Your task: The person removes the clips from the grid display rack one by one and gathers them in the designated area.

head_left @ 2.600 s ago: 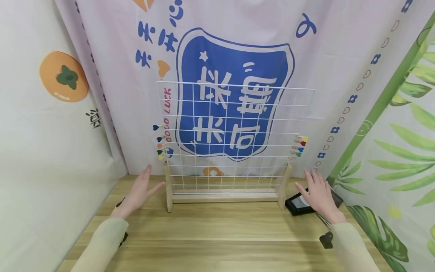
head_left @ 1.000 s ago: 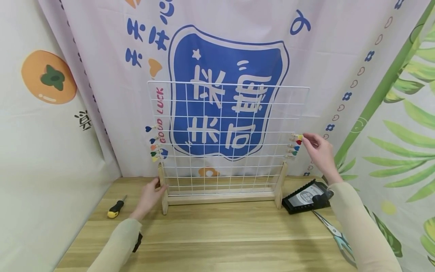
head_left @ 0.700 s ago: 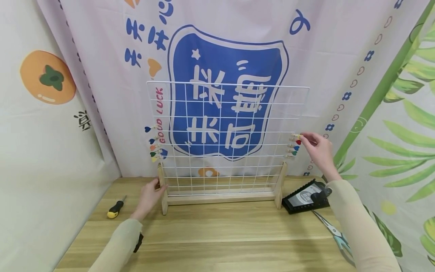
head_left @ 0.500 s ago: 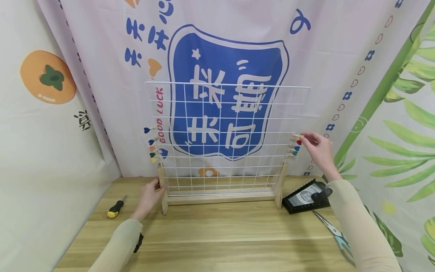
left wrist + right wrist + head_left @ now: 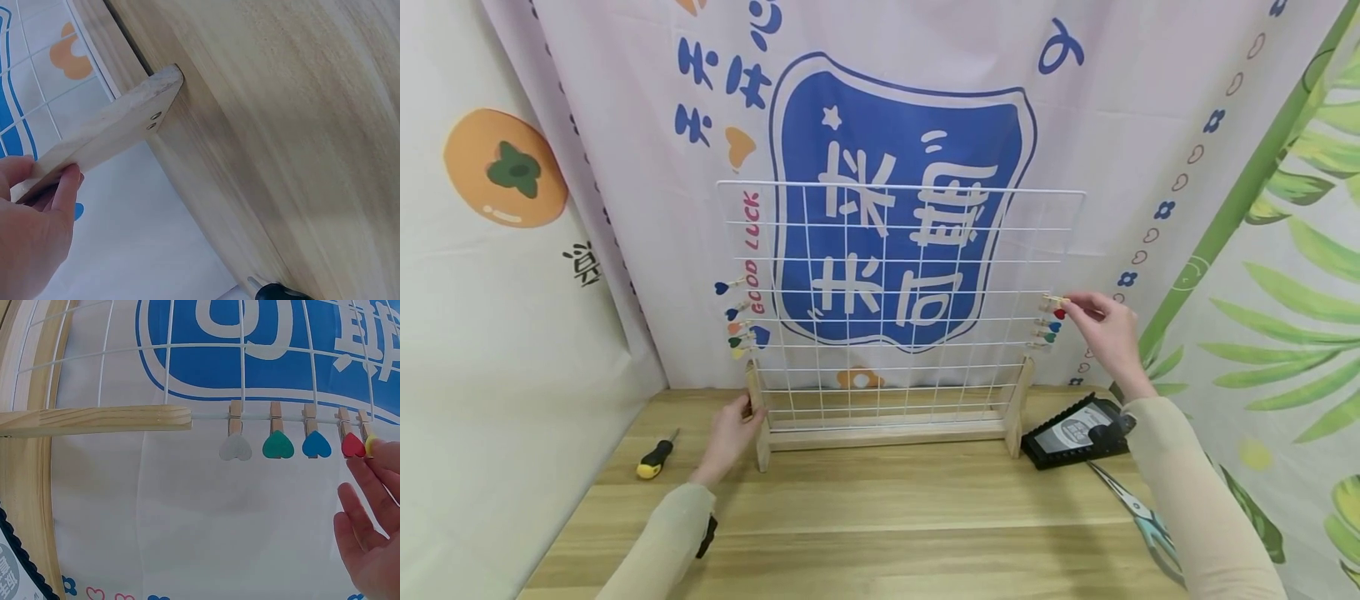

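A white wire grid [image 5: 895, 187] stands upright in a wooden base [image 5: 887, 439]. My left hand [image 5: 730, 437] grips the base's left upright [image 5: 125, 115] between thumb and fingers. On the other side my right hand [image 5: 1105, 329] pinches the topmost clothespin, with a yellow heart [image 5: 370, 445], at the grid's right edge wire; fingertips partly cover the heart. Below it on that wire sit clothespins with a red heart [image 5: 353, 445], a blue heart [image 5: 317, 445], a green heart [image 5: 278, 445] and a white heart [image 5: 235, 449]. Several more heart clothespins, one dark blue [image 5: 722, 287], line the left edge.
A yellow-and-black screwdriver [image 5: 656, 460] lies left of the stand. To the right are a black ridged holder [image 5: 1067, 432] with a grey label and scissors [image 5: 1142, 517] with light blue handles. A printed curtain [image 5: 1150, 142] hangs close behind.
Both hands were open beside the stand; the left has since gripped the upright and the right has risen to the yellow clothespin. Lately the yellow heart has turned, and the grid's left edge has shifted slightly left.
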`<action>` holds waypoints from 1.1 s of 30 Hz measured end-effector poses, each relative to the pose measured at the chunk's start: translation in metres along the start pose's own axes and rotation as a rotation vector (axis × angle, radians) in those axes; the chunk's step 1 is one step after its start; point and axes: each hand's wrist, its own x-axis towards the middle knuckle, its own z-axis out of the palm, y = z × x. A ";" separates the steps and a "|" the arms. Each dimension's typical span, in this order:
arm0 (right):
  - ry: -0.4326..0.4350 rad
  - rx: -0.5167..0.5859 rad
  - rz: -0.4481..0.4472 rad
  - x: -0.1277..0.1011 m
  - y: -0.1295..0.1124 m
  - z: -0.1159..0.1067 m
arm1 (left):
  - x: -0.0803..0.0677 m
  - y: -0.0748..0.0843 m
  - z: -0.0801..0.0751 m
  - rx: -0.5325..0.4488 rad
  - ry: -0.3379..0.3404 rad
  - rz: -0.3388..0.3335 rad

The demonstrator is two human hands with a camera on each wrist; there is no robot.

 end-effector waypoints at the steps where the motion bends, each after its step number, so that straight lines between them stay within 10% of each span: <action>1: -0.003 -0.001 0.003 0.000 0.000 -0.001 | 0.000 0.000 0.000 -0.006 0.003 0.006; 33: 0.050 -0.067 0.057 0.003 -0.001 -0.012 | 0.001 -0.008 0.000 -0.085 -0.022 -0.128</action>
